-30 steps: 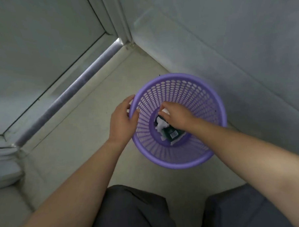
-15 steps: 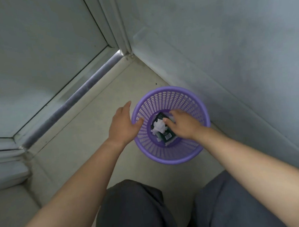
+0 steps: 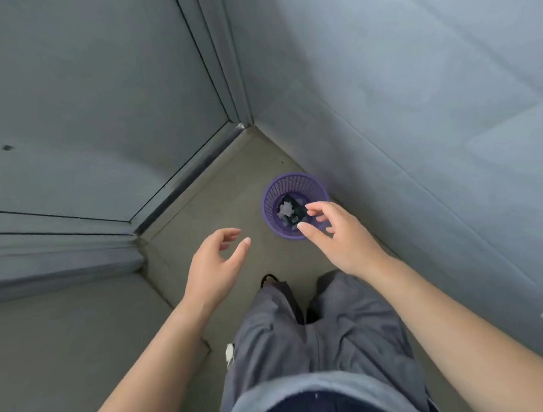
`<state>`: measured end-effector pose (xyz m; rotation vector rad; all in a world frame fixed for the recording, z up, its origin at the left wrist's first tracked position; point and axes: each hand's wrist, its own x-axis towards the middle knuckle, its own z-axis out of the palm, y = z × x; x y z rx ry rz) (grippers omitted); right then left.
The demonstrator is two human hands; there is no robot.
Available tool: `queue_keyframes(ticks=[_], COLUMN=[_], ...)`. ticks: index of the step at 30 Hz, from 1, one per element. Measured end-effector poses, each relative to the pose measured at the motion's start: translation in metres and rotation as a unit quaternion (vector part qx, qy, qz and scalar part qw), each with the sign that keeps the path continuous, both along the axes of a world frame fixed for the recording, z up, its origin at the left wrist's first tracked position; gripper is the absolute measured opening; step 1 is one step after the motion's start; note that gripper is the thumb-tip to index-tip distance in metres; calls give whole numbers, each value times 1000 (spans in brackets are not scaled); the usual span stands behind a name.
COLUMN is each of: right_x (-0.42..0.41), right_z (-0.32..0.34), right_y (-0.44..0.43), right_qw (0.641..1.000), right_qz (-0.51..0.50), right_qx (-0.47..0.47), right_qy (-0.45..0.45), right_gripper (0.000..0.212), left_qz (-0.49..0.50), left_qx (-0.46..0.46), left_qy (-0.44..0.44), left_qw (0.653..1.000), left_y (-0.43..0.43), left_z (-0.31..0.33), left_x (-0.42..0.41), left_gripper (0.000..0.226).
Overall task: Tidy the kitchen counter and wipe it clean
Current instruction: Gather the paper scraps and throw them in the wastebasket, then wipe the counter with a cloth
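A purple perforated waste basket (image 3: 271,195) stands on the floor in the corner, far below me. Inside it lies rubbish (image 3: 289,213): crumpled white paper and a dark green packet. My right hand (image 3: 336,234) hovers well above the basket's near rim, fingers apart and curled, holding nothing. My left hand (image 3: 213,264) hangs to the left of the basket, also open and empty, touching nothing.
A grey wall (image 3: 415,106) rises on the right, close to the basket. A sliding door with a metal track (image 3: 188,178) runs along the left. A raised step (image 3: 64,271) lies at lower left. My grey trouser legs (image 3: 316,328) fill the bottom.
I have stood up, so the basket now looks small and far. My left hand has let go of the rim, and my right hand has come out of the basket, leaving the rubbish inside.
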<state>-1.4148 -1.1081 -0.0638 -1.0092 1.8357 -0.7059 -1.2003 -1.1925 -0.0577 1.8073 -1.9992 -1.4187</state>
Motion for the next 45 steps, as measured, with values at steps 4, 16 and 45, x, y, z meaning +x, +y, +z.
queue_keyframes(ticks=[4, 16, 45], right_x=[15, 20, 332], right_z=[80, 118, 125], right_y=[22, 79, 289], right_qw=[999, 971, 634], right_qz=[17, 235, 768], right_qx=[-43, -49, -93], right_qy=[-1, 8, -17], right_gripper=[47, 35, 44], left_qz=[13, 187, 744], left_qx=[11, -49, -117], left_qy=[77, 138, 53], left_qw=[997, 971, 655], left_y=[33, 146, 583], left_z=[80, 134, 129], left_x=[15, 19, 181], left_gripper=[15, 13, 12])
